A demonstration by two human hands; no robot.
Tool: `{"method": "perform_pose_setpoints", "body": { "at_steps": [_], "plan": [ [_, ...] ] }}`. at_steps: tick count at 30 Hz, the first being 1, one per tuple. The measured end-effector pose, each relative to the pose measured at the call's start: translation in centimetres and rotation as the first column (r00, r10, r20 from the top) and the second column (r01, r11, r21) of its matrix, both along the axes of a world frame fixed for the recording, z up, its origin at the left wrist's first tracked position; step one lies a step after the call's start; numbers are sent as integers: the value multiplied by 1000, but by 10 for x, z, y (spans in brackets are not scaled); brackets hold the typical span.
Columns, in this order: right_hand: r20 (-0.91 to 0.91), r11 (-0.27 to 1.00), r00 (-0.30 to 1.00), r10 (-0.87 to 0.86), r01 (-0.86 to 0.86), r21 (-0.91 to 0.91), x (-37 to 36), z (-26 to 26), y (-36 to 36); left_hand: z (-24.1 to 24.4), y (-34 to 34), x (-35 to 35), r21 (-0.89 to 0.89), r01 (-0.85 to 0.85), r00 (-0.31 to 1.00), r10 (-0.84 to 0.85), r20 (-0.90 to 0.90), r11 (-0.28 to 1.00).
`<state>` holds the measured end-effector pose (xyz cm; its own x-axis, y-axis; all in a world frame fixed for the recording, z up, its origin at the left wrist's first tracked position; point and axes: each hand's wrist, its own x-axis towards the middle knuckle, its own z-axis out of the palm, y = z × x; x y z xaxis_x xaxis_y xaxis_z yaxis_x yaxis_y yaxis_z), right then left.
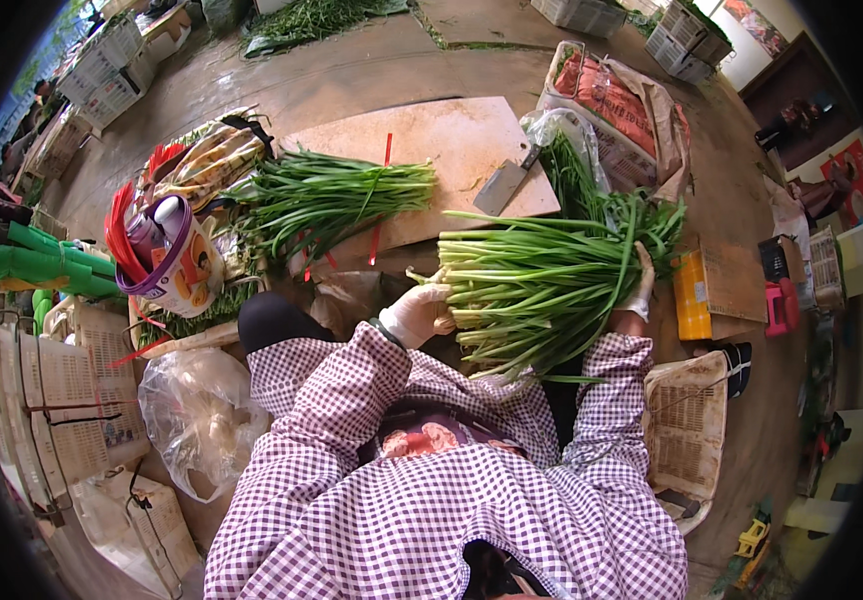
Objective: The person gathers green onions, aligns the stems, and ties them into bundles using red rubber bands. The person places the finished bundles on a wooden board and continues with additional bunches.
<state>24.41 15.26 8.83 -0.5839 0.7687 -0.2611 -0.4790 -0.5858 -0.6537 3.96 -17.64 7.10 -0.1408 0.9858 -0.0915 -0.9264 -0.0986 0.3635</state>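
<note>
A large bunch of green leafy stalks, like garlic chives (536, 285), lies across in front of me, pale ends to the left. My left hand (420, 307), in a pale glove, is at the pale ends; whether it grips them is unclear. My right hand (640, 283), also gloved, supports the leafy end, its fingers partly behind the leaves. Beyond, on a worn board (469, 135), lies another green bunch (349, 195) over a red tie strip (376, 244). A cleaver (506, 184) rests at the board's right part.
A tub (183, 262) with red strips stands left, near a clear plastic bag (202, 412) and plastic crates (63, 390). At right are a cardboard box (731, 289), an empty-looking crate (686, 427) and a crate with a red sack (604, 97).
</note>
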Motion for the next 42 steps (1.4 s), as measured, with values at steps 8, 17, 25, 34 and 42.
{"method": "perform_pose_setpoints", "body": {
  "at_steps": [8, 17, 25, 34, 42],
  "plan": [
    [7, 999, 1000, -8, 8, 42, -9, 11, -21, -13, -2, -18, -262, 268, 863, -352, -362, 927],
    [63, 995, 995, -81, 76, 67, -23, 35, -41, 6, 4, 15, -285, -114, 976, 55, -209, 952],
    [105, 999, 993, -49, 51, -10, -25, 38, -33, 6, -5, 19, -252, -175, 976, 200, 80, 952],
    [-74, 992, 990, 123, -125, -26, -9, 48, -24, -43, -18, -4, -201, -160, 923, 74, -377, 967],
    [-31, 987, 993, 116, -119, -107, -23, 16, -13, -12, 2, 7, -185, -70, 991, 47, -125, 980]
  ]
}}
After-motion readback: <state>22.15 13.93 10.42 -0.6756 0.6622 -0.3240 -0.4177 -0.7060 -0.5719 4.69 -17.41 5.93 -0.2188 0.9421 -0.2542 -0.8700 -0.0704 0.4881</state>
